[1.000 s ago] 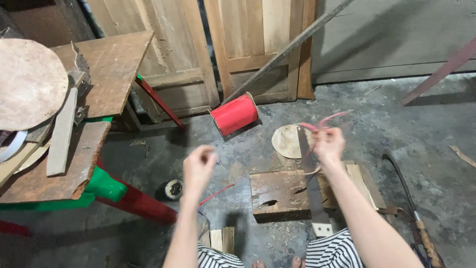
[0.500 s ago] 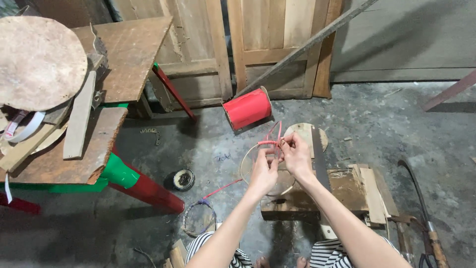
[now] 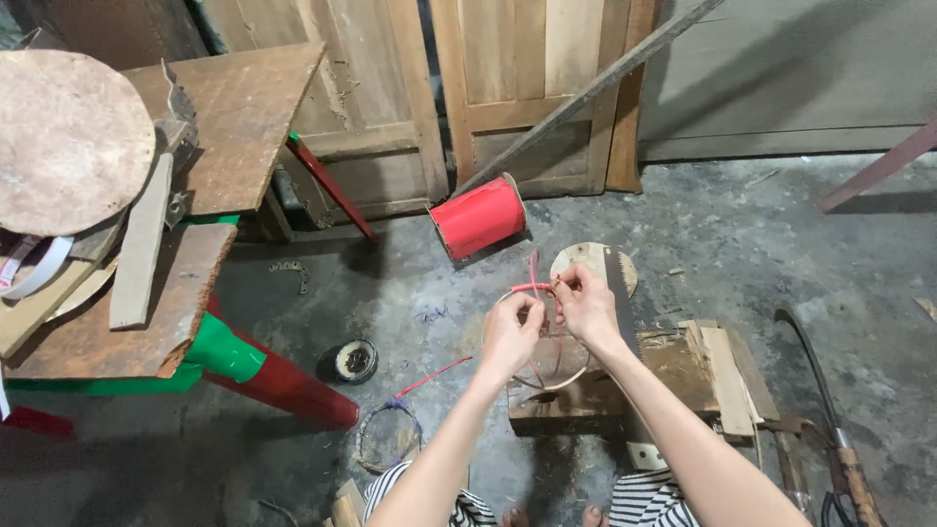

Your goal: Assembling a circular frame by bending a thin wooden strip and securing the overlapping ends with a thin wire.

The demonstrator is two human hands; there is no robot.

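Head view: the left hand (image 3: 509, 332) and right hand (image 3: 586, 304) both pinch a red cord (image 3: 533, 288) wound on a thin hoop (image 3: 547, 376) above the wooden block (image 3: 576, 405). Loose pinching could let the wrap slacken, and the saw (image 3: 619, 293) lies just beside the fingers.

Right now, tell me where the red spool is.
In the head view, the red spool lies on the concrete floor near the wooden doors, just beyond both hands.

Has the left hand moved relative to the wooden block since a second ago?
Yes. The left hand swung right from left of the wooden block to above it, meeting the right hand at the red cord.
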